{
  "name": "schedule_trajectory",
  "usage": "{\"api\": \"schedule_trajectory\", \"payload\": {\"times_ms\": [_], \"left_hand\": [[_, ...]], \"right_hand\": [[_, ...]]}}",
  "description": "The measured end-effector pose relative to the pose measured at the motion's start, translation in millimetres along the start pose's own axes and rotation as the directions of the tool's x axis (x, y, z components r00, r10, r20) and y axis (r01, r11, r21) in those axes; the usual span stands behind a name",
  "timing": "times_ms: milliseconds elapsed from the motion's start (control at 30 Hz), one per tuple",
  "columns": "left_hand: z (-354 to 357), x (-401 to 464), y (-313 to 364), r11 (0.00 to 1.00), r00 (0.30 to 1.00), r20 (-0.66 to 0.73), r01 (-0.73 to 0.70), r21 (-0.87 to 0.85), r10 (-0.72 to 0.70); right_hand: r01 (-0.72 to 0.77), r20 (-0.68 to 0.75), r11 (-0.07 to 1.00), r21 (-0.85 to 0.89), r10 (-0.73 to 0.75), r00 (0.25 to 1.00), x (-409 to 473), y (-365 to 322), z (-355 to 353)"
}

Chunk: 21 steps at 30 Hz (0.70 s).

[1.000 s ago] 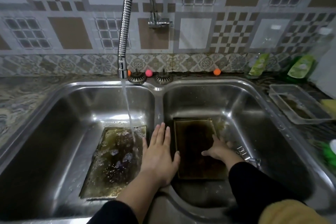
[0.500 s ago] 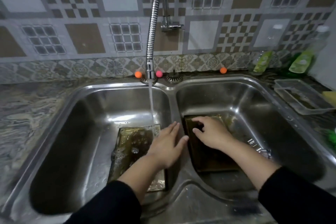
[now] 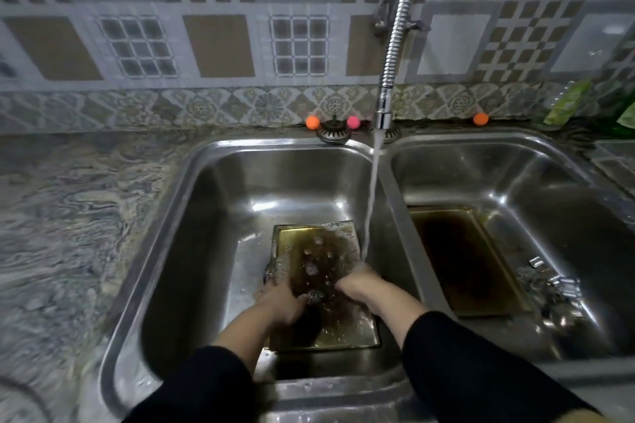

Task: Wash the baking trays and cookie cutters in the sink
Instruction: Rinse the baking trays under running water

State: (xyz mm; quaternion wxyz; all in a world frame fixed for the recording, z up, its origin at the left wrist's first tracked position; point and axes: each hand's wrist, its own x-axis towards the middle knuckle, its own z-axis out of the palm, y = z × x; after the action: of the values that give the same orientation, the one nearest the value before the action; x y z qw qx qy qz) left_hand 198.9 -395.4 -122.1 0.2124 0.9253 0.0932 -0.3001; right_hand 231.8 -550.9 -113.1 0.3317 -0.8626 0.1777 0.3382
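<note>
Marbled stone forms the desk at the far left, running up to the patterned wall tiles. A double stainless-steel sink is set into it. Along its back rim sit an orange ball, a drain strainer and a pink ball.

In the left basin a baking tray lies flat on the bottom, holding brownish, foamy water. The left hand reaches into the tray at its left edge; its fingers are curled downward, but the blur and water hide whether the grip closes on anything, so its state cannot be told. The right hand rests at the tray's right edge, directly under the falling water stream; its fingers are likewise obscured, and its grip cannot be told. Both forearms emerge from black sleeves.

The stream issues from a flexible coiled-metal faucet hose that hangs just above the divider between the basins.

In the right basin a second baking tray lies flat, dark with brown residue, untouched by either hand. Just to its right lie shiny metal cookie cutters, their shapes too blurred to distinguish.

A second orange ball sits on the rim behind the right basin. At the far right edge stand green-labelled bottles, only partly in view.
</note>
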Motion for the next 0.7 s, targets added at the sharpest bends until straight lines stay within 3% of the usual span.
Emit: {"api": "schedule_trajectory", "payload": {"times_ms": [167,433,600,700], "left_hand": [[-3.5,7.3,1.4,0.995,0.998,0.064,0.023,-0.099,-0.016],[-10.2,9.1,-5.3,0.955,0.986,0.163,0.022,-0.295,0.027],[-6.9,-7.1,8.4,0.994,0.991,0.131,-0.019,-0.108,0.033],[-1.6,-18.6,32.7,0.971,0.972,0.001,-0.236,-0.038,0.236]], "right_hand": [[-0.022,-0.128,0.997,0.067,0.03,0.991,4.5,-5.1,2.8],[0.317,-0.259,0.907,0.277,-0.248,0.934,-19.0,-10.5,-8.2],[0.401,-0.321,0.865,0.303,-0.303,0.897,-38.1,-16.1,-15.3],[0.412,-0.352,0.843,0.345,-0.291,0.89,-49.2,-17.3,-27.5]]}}
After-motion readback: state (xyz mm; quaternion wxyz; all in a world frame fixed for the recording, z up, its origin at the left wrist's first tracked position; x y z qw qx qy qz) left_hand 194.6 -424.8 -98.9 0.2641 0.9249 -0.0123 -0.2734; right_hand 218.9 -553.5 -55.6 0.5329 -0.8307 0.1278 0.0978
